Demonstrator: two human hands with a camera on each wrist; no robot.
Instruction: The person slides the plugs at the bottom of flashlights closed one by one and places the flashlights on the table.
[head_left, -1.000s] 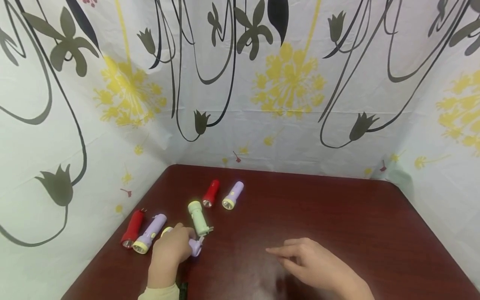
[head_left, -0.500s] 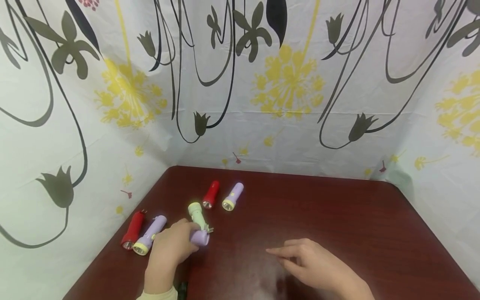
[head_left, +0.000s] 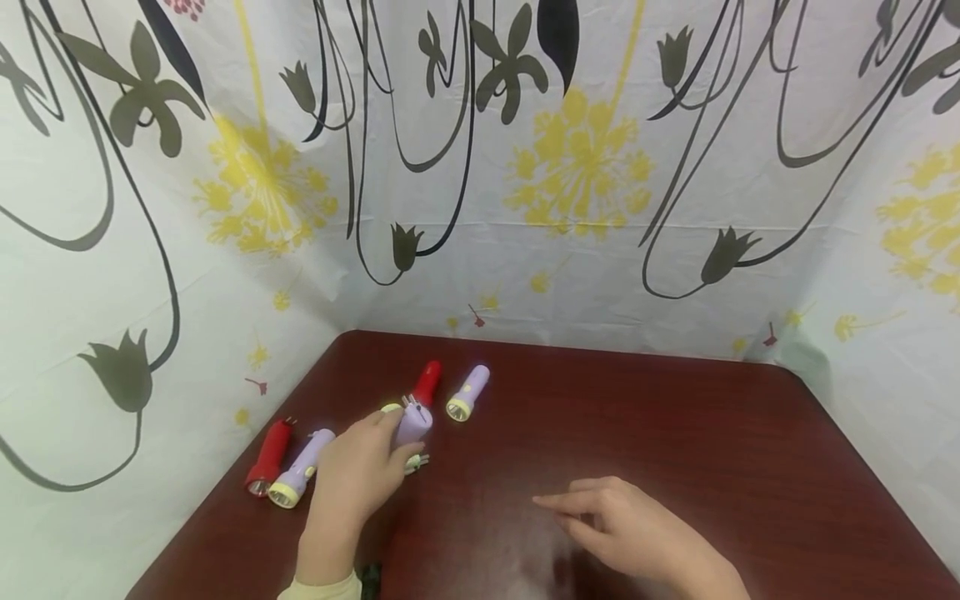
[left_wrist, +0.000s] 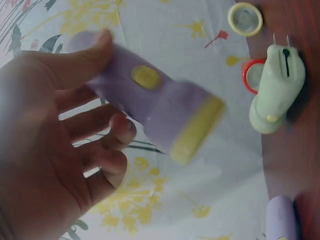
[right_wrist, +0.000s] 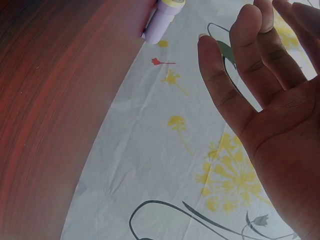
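My left hand (head_left: 358, 467) grips a purple flashlight (head_left: 412, 427) with a yellow lens ring and yellow switch. In the left wrist view the flashlight (left_wrist: 170, 107) lies between thumb and fingers, its yellow head pointing away from the palm. Its tail, with metal plug prongs, points up and right in the head view. Just below it lies a pale green flashlight (left_wrist: 282, 85), largely hidden by the hand in the head view; its prongs are folded out. My right hand (head_left: 626, 529) hangs over the table's near side holding nothing, fingers loosely extended.
A red flashlight (head_left: 428, 382) and a purple one (head_left: 468, 392) lie toward the back. Another red flashlight (head_left: 268, 457) and a purple one (head_left: 302, 470) lie side by side near the left edge of the dark red table (head_left: 637, 417). A floral-patterned sheet (head_left: 495, 275) surrounds the table.
My left hand has lifted the purple flashlight from the table and moved it away from me, over the green one, turning its tail upward. My right hand has stayed still.
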